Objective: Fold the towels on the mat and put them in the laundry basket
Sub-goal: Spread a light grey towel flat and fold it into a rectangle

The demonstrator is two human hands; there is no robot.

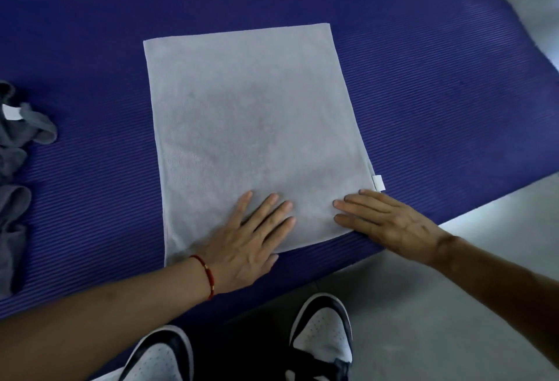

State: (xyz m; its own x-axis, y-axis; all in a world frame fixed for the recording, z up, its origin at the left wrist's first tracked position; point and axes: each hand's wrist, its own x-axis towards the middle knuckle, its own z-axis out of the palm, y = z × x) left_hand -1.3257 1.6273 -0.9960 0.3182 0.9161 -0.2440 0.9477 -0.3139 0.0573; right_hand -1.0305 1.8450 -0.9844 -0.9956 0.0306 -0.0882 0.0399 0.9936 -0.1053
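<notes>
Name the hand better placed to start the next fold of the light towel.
Probably the right hand: its fingers rest by the light towel's near right corner, beside the tag. The left hand lies flat mid-edge, better for pinning.

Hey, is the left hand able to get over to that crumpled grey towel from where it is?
Probably yes. The left hand lies flat on the white towel, holding nothing, and only bare mat separates it from the grey towel.

Pale grey terry towel (pixel 254 135) with white tag (pixel 378 182); ribbed violet-blue foam mat (pixel 423 78); dark grey crumpled towels (pixel 18 150) at nine o'clock; red cord bracelet (pixel 208 274); black-and-white perforated sneakers (pixel 323 335).
</notes>
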